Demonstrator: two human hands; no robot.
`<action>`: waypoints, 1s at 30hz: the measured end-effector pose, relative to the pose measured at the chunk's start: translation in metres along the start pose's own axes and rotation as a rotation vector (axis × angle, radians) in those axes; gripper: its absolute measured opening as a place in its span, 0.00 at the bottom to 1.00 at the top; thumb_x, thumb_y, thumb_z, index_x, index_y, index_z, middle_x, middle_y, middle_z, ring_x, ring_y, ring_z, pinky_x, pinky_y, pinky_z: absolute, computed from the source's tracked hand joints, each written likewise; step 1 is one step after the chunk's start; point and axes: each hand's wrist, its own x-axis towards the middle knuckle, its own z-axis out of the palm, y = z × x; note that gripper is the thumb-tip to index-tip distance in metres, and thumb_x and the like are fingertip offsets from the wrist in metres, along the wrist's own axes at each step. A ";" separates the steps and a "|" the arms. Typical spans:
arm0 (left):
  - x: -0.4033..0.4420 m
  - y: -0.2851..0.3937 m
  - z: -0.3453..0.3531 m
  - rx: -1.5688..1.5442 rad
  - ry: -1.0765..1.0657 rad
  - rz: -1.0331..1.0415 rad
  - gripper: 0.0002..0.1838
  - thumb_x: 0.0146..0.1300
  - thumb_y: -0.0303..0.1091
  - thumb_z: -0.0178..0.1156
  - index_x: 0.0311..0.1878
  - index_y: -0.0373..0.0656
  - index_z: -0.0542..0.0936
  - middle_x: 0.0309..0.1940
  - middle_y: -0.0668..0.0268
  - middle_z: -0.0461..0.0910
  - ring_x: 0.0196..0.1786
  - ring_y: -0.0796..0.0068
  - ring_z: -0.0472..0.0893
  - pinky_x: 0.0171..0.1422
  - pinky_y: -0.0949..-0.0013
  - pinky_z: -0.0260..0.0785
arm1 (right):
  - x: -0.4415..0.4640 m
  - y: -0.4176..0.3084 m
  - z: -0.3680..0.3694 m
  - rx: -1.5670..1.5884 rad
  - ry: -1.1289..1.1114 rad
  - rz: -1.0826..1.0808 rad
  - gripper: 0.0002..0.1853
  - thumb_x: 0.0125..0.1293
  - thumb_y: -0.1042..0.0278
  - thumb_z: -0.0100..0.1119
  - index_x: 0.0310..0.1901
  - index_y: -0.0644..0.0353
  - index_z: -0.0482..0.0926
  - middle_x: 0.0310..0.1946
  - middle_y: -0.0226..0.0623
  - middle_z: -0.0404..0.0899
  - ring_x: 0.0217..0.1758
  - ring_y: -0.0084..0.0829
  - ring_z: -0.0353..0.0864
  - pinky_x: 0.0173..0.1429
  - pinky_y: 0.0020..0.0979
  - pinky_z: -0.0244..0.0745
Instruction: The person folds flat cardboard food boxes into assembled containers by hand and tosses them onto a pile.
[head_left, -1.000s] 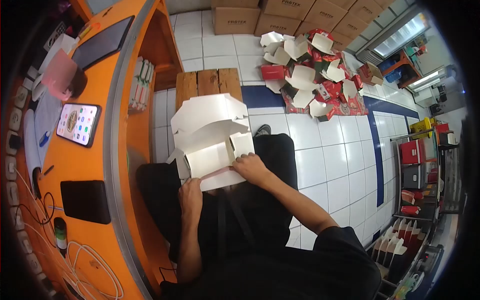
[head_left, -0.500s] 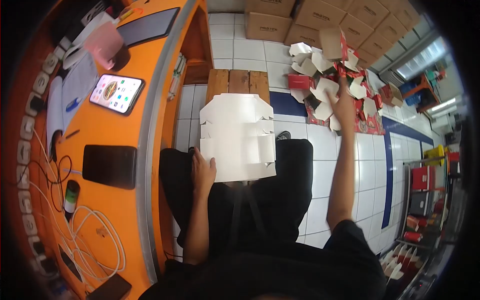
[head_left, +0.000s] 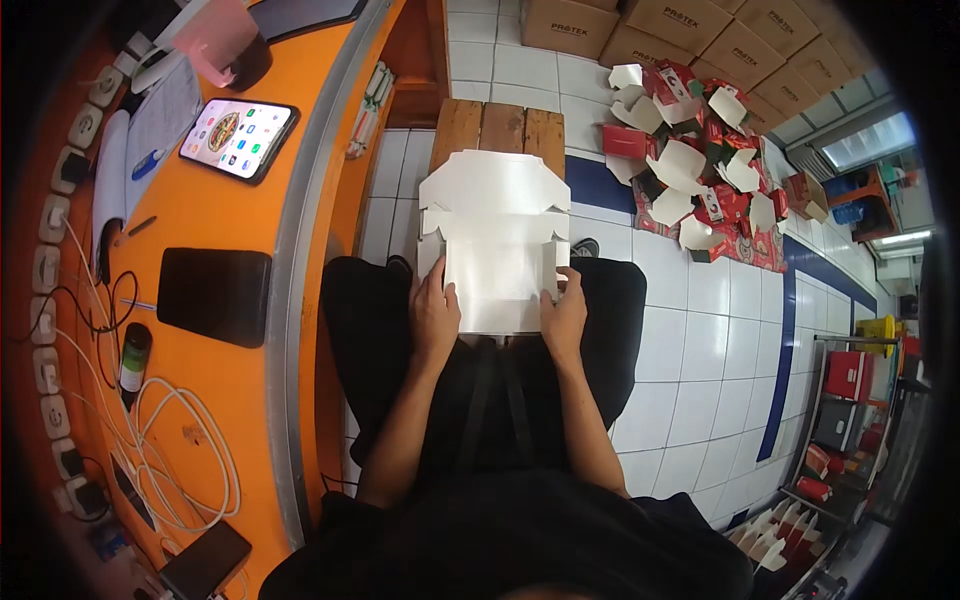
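A white flat-cut cardboard box blank (head_left: 496, 255) lies before me on a wooden bench (head_left: 502, 128), its plain inner side up. My left hand (head_left: 436, 318) grips its lower left edge, thumb on the inner face and fingers along the side. At the lower right edge, my right hand (head_left: 565, 316) grips the blank the same way. The side flaps beside both hands stand partly raised. Whether more blanks lie underneath is hidden.
On the floor at right lies a heap of red-and-white folded boxes (head_left: 700, 150), with brown cartons (head_left: 690, 25) stacked behind. An orange desk (head_left: 215, 320) at left carries a lit phone (head_left: 238, 138), a black tablet-like device (head_left: 213, 297) and white cables (head_left: 190, 450). A shelf rack (head_left: 840, 400) stands right.
My right hand has come back from the box heap, where a folded box was near it, to the blank's right edge. The side flaps are more raised, and the view has shifted.
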 end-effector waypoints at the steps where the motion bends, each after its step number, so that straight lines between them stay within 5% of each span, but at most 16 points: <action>1: 0.001 0.004 -0.001 0.003 0.003 -0.008 0.28 0.72 0.25 0.63 0.74 0.35 0.73 0.63 0.48 0.83 0.63 0.44 0.84 0.76 0.48 0.71 | 0.001 0.000 0.001 0.209 -0.006 0.067 0.33 0.70 0.68 0.68 0.75 0.60 0.70 0.58 0.56 0.82 0.60 0.52 0.83 0.63 0.49 0.79; 5: 0.002 0.002 -0.002 -0.296 -0.035 -0.215 0.26 0.70 0.24 0.63 0.71 0.38 0.78 0.63 0.49 0.83 0.60 0.46 0.85 0.66 0.52 0.78 | 0.010 0.032 0.026 0.391 0.023 0.052 0.30 0.71 0.69 0.65 0.74 0.60 0.73 0.55 0.55 0.86 0.48 0.41 0.90 0.50 0.38 0.84; 6: 0.002 -0.002 0.000 -0.348 -0.076 -0.197 0.25 0.70 0.23 0.62 0.71 0.39 0.79 0.63 0.50 0.83 0.61 0.48 0.85 0.63 0.54 0.80 | 0.007 0.022 0.017 0.354 -0.079 0.024 0.31 0.70 0.64 0.68 0.74 0.59 0.75 0.62 0.52 0.84 0.56 0.44 0.88 0.59 0.43 0.81; 7: 0.003 -0.002 -0.001 -0.235 -0.125 -0.065 0.28 0.70 0.27 0.64 0.74 0.42 0.78 0.66 0.52 0.81 0.65 0.50 0.82 0.69 0.54 0.76 | 0.003 0.015 0.016 0.356 -0.081 0.031 0.31 0.70 0.64 0.68 0.74 0.59 0.75 0.62 0.52 0.84 0.56 0.44 0.88 0.59 0.43 0.81; 9: -0.003 0.010 -0.002 0.140 -0.320 -0.001 0.35 0.72 0.40 0.65 0.80 0.43 0.71 0.77 0.52 0.71 0.78 0.46 0.70 0.82 0.40 0.60 | -0.011 0.000 0.021 -0.238 -0.016 -0.336 0.36 0.68 0.55 0.71 0.75 0.56 0.74 0.69 0.49 0.80 0.65 0.45 0.82 0.68 0.50 0.73; 10: -0.010 0.013 0.006 0.138 -0.327 -0.001 0.35 0.72 0.40 0.65 0.80 0.43 0.71 0.77 0.52 0.71 0.78 0.46 0.70 0.82 0.40 0.60 | -0.016 -0.005 0.023 -0.370 -0.104 -0.315 0.40 0.66 0.46 0.71 0.76 0.55 0.73 0.74 0.49 0.75 0.70 0.47 0.76 0.72 0.57 0.65; 12: -0.027 0.017 0.021 0.484 -0.231 0.087 0.45 0.72 0.54 0.62 0.85 0.41 0.61 0.85 0.52 0.58 0.87 0.40 0.53 0.85 0.22 0.34 | -0.021 -0.009 0.031 -0.453 -0.091 -0.333 0.40 0.66 0.46 0.71 0.76 0.55 0.73 0.74 0.49 0.75 0.69 0.46 0.77 0.71 0.59 0.65; 15: -0.033 0.008 0.037 0.404 -0.174 0.099 0.49 0.72 0.59 0.59 0.86 0.38 0.56 0.88 0.52 0.50 0.88 0.35 0.44 0.79 0.13 0.22 | -0.021 -0.011 0.029 -0.527 -0.093 -0.343 0.41 0.65 0.46 0.70 0.76 0.57 0.72 0.75 0.49 0.74 0.68 0.43 0.76 0.70 0.61 0.65; 19: -0.025 0.021 0.027 0.410 -0.180 0.089 0.48 0.70 0.56 0.63 0.84 0.36 0.60 0.86 0.51 0.55 0.88 0.35 0.46 0.81 0.15 0.23 | -0.022 -0.004 0.027 -0.441 -0.053 -0.365 0.40 0.67 0.46 0.69 0.76 0.56 0.71 0.74 0.48 0.74 0.69 0.45 0.76 0.72 0.62 0.64; 21: -0.019 0.036 0.016 0.227 -0.025 0.153 0.43 0.70 0.51 0.66 0.80 0.35 0.65 0.84 0.49 0.59 0.87 0.33 0.47 0.83 0.18 0.27 | -0.021 -0.001 0.026 -0.385 -0.025 -0.366 0.39 0.68 0.47 0.68 0.76 0.55 0.70 0.74 0.48 0.74 0.69 0.46 0.76 0.73 0.63 0.63; 22: -0.012 0.054 0.007 0.203 0.070 0.217 0.37 0.68 0.46 0.69 0.75 0.37 0.71 0.78 0.47 0.68 0.82 0.39 0.63 0.82 0.32 0.52 | -0.022 -0.002 0.023 -0.338 -0.024 -0.333 0.37 0.69 0.48 0.67 0.76 0.54 0.70 0.74 0.48 0.74 0.69 0.49 0.75 0.75 0.64 0.63; 23: -0.007 0.061 0.015 0.203 0.062 0.219 0.37 0.68 0.46 0.69 0.75 0.37 0.71 0.78 0.47 0.68 0.82 0.39 0.63 0.82 0.32 0.52 | -0.026 -0.002 0.020 -0.293 -0.028 -0.299 0.36 0.71 0.50 0.65 0.76 0.54 0.70 0.73 0.47 0.74 0.70 0.51 0.75 0.76 0.65 0.62; 25: 0.011 0.071 0.037 -0.176 -0.100 -0.001 0.27 0.69 0.43 0.68 0.65 0.36 0.80 0.61 0.48 0.84 0.61 0.48 0.84 0.65 0.50 0.76 | -0.030 0.004 0.021 -0.289 -0.028 -0.305 0.34 0.72 0.52 0.64 0.77 0.53 0.70 0.73 0.48 0.74 0.70 0.52 0.74 0.77 0.66 0.62; 26: 0.021 0.067 0.052 -0.179 -0.100 0.005 0.27 0.69 0.43 0.68 0.65 0.36 0.80 0.61 0.48 0.84 0.61 0.48 0.84 0.65 0.50 0.76 | -0.030 0.007 0.021 -0.289 -0.026 -0.321 0.33 0.73 0.54 0.63 0.77 0.53 0.70 0.72 0.49 0.74 0.71 0.53 0.74 0.77 0.66 0.62; 28: 0.035 0.048 0.093 -0.448 -0.397 -0.306 0.17 0.71 0.41 0.67 0.51 0.34 0.85 0.39 0.56 0.89 0.39 0.59 0.88 0.47 0.60 0.80 | -0.031 0.009 0.014 -0.277 -0.013 -0.348 0.33 0.74 0.55 0.62 0.77 0.54 0.70 0.72 0.51 0.74 0.71 0.53 0.73 0.77 0.62 0.63; 30: 0.043 0.045 0.102 -0.472 -0.399 -0.307 0.15 0.72 0.39 0.66 0.46 0.33 0.85 0.35 0.59 0.88 0.37 0.64 0.87 0.46 0.62 0.80 | -0.032 0.005 0.001 -0.249 0.066 -0.399 0.31 0.74 0.63 0.64 0.76 0.60 0.69 0.71 0.58 0.73 0.73 0.55 0.72 0.78 0.52 0.67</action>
